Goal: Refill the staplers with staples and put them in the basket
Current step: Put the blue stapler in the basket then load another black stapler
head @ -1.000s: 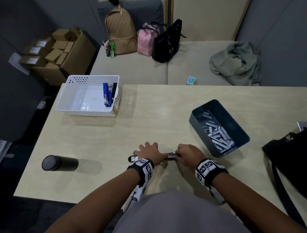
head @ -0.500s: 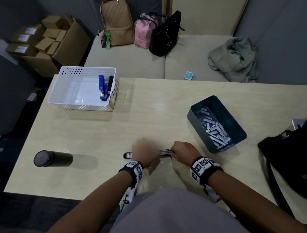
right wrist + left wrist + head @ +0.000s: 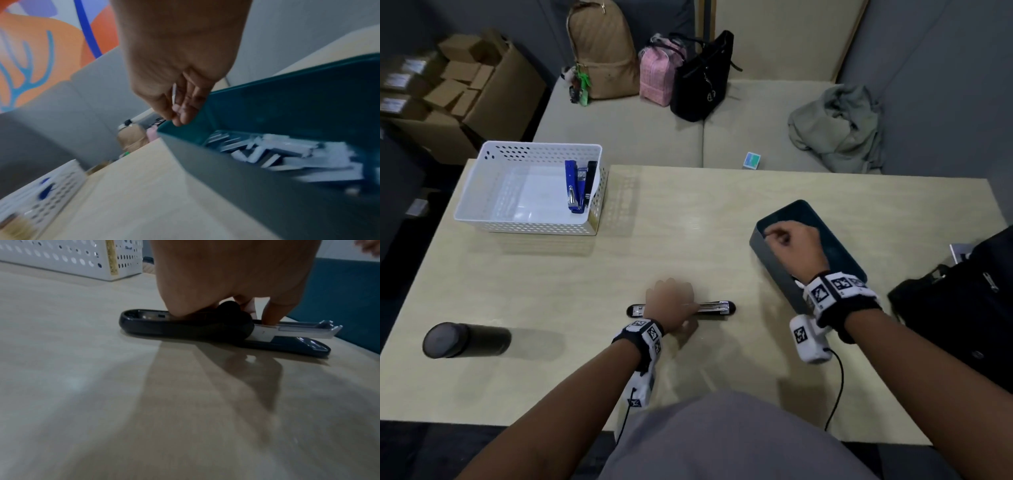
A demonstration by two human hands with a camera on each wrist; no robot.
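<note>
Stapler [image 3: 714,307] lies flipped open near the table's [image 3: 551,291] front edge, long axis left to right, its metal staple rail pointing right. Left hand [image 3: 670,301] pins it, fingers [image 3: 271,314] pressing the hinge. It looks rigid, light and likely to skid; grasp at the hinge. Farther right, right hand [image 3: 792,246], fingers curled, pinches a thin staple strip [image 3: 174,94] over the bin [image 3: 767,253]. Basket [image 3: 482,205] sits farthest.

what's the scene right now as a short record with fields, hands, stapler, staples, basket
left hand: left hand presses down on the opened black stapler on the table
right hand: right hand over the teal bin, fingers curled; a thin pale strip shows between them
staples: loose strips in the bin
stapler state: metal magazine exposed
basket: white basket holds a blue stapler
</note>
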